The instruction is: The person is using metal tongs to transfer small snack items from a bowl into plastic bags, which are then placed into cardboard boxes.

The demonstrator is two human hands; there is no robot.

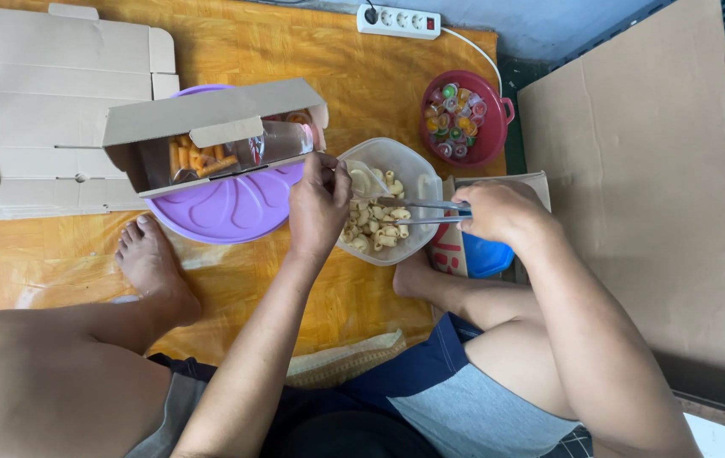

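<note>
From the head camera, the right hand [498, 212] clenches metal tongs [426, 212] reaching into the clear tub of pasta shells [388, 199] on the floor mat [235, 288]. The left hand [318, 208] pinches a small clear bag [366, 178] open at the tub's left rim. The open cardboard box [210, 127] on the purple lid [231, 208] tilts — a nudge might tip it. What the tong tips grip is hard to make out.

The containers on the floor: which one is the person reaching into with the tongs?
The clear plastic tub of pale snacks between the hands; the red bowl of small coloured cups stands untouched farther away.
</note>
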